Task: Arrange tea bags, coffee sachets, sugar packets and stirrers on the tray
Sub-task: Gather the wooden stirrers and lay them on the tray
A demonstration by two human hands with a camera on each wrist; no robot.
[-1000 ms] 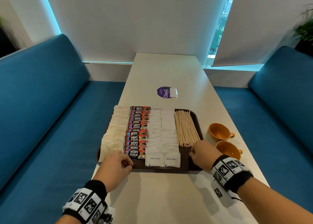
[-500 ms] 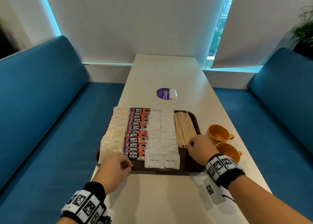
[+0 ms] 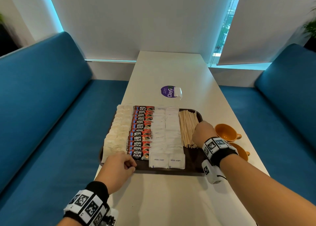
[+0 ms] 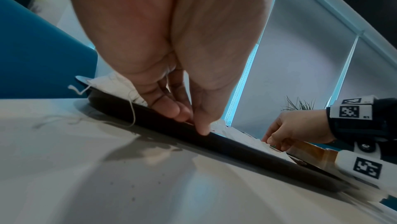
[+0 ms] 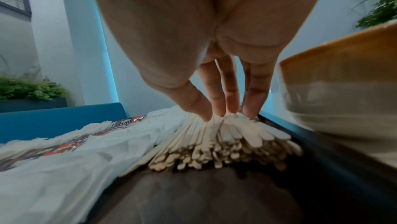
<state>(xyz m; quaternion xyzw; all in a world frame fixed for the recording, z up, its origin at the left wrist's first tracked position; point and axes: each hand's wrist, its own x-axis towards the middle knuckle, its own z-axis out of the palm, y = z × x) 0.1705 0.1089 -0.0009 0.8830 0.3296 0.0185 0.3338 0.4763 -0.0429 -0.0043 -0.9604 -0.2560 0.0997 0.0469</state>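
Observation:
A dark tray (image 3: pixel 194 157) holds four rows: pale tea bags (image 3: pixel 118 131), red coffee sachets (image 3: pixel 141 135), white sugar packets (image 3: pixel 166 140) and wooden stirrers (image 3: pixel 187 126) at the right. My left hand (image 3: pixel 131 166) is at the tray's near left rim (image 4: pixel 236 146); in the left wrist view my left hand (image 4: pixel 193 124) pinches that rim, thumb outside and fingers inside. My right hand (image 3: pixel 202 131) is over the stirrers. In the right wrist view my right hand (image 5: pixel 223 115) points straight fingers down, and their tips touch the top of the stirrer pile (image 5: pixel 225 139).
Two orange cups (image 3: pixel 225 131) (image 3: pixel 239 150) stand just right of the tray, close to my right wrist. A purple round sticker (image 3: pixel 168 91) lies beyond the tray. Blue benches (image 3: pixel 51 114) (image 3: pixel 282 106) flank the narrow white table (image 3: pixel 171 200).
My right hand has moved away from me, from the stirrers' near ends up onto the middle of the pile. My left hand has stayed at the tray's near rim.

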